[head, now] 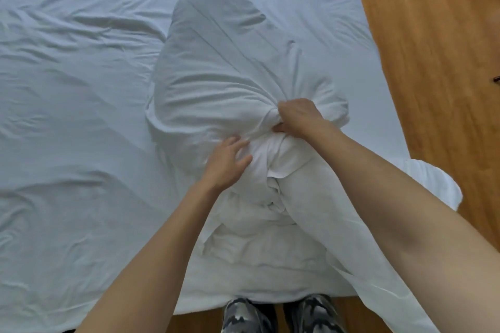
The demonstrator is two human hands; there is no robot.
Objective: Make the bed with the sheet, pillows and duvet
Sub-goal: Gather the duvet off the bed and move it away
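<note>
The right hand (297,116) is clenched on a bunch of white cloth at the near end of the pillow (216,67), fingers curled round a gathered fold of the pillowcase (270,162) so the fabric radiates in tight creases from the grip. The left hand (227,162) lies just beside it, fingers spread and relaxed, pressing flat against the bulging cloth rather than gripping it. Judging by this pairing, one hand anchors the case while the other pushes the filling inward or smooths the opening (the exact seam is lost among the white folds, so which layer is case and which is pillow cannot be told for certain).

The pillow stretches away from the person, lying lengthwise on the bed, its far end rounded and plump, its near end still loose and rumpled. More slack white fabric trails from under the right forearm toward the bed's near edge.

Beneath all this the sheet (67,116) already covers the mattress, wrinkled but spread. No duvet can be made out. Wooden floor (433,62) shows along the right side, and patterned trouser legs (243,316) stand against the bed's near edge.
</note>
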